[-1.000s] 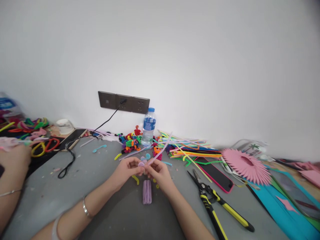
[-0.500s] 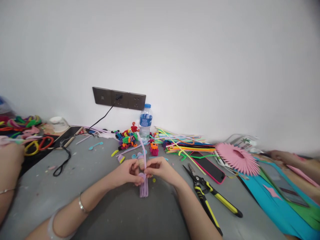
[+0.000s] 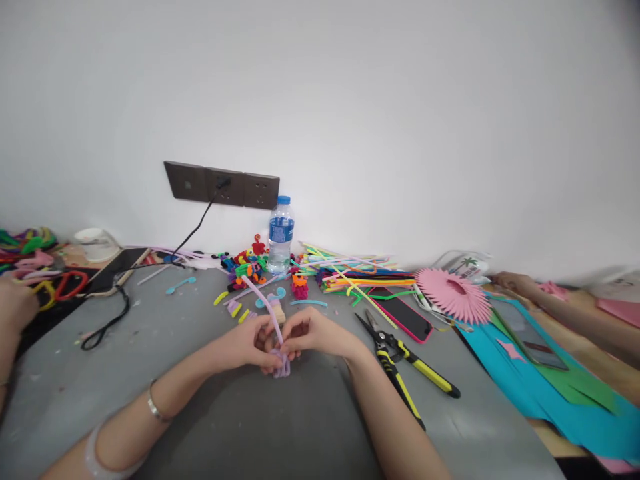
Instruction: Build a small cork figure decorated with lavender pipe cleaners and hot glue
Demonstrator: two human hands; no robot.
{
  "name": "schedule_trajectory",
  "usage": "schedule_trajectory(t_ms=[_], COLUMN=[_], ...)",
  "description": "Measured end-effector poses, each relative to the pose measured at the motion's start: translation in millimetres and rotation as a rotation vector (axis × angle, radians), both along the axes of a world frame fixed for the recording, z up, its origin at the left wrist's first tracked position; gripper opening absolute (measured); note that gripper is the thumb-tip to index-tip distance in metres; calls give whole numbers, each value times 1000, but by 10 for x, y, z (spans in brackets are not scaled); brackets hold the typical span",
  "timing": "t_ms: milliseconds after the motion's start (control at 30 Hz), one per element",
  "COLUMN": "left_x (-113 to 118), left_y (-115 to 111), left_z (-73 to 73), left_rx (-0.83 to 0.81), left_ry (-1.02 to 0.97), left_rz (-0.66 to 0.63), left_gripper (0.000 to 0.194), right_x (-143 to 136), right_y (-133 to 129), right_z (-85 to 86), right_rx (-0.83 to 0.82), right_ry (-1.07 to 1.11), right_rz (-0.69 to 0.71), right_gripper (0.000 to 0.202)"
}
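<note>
Between my two hands is a lilac pipe cleaner (image 3: 270, 308), its lower part bent into several side-by-side folds and one long end sticking up and leaning left. My left hand (image 3: 254, 347) is closed on the folded part from the left. With finger and thumb, my right hand (image 3: 306, 335) pinches the pipe cleaner where the long end rises from the folds. Just behind my hands lie a small beige and light blue piece (image 3: 275, 305) and short lilac and yellow pieces (image 3: 237, 310). My fingers partly hide the folds.
Pliers-like cutters (image 3: 395, 360) with yellow-black handles lie right of my hands, near a pink-edged phone (image 3: 407, 319). Behind stand a water bottle (image 3: 281, 237) and a pile of pipe cleaners (image 3: 370, 277). Other people's hands show at far left (image 3: 17, 307) and far right (image 3: 515, 283).
The view has turned slightly right. The folded end of the pipe cleaner now points more toward me and looks shorter, and its long end leans further left. Both hands keep their hold.
</note>
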State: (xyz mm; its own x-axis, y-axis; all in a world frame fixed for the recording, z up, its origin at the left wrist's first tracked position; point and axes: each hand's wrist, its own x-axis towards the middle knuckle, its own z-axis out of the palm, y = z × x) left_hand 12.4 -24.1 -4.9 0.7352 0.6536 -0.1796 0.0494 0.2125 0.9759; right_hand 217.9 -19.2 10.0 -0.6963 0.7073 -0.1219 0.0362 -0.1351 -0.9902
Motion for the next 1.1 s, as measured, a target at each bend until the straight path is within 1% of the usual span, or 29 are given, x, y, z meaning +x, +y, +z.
schedule_trajectory(t_ms=[100,233,367,433,533,633,733,867,1100], left_x=[-6,-22,-35,-33,-24,-17,-18,-20,-7], left_y=[16,24,47,65,86,97,104,105,101], left_z=[-18,-31,-27,-3,55,94,82,54,70], left_rx=[22,6,-34,-50,-29,-31,-62,-68,-1], left_ry=[17,49,53,30,16,-24,-90,-117,-63], left_rz=[-5,1,65,120,222,317,377,398,435], left_gripper=[34,40,45,46,40,35,36,35,35], right_x=[-3,-3,8,0,-40,-98,-146,-171,-239], right_y=[4,12,23,32,59,104,143,154,117], right_z=[-3,-8,-2,-2,-28,-88,-145,-167,-170], right_rx=[20,36,39,54,93,103,87,66,45], right_ry=[-47,-105,-135,-135,-104,-11,95,152,157], right_rz=[-18,-9,-5,-48,-193,-359,-452,-505,-467], right_gripper=[28,30,35,38,40,42,43,43,45])
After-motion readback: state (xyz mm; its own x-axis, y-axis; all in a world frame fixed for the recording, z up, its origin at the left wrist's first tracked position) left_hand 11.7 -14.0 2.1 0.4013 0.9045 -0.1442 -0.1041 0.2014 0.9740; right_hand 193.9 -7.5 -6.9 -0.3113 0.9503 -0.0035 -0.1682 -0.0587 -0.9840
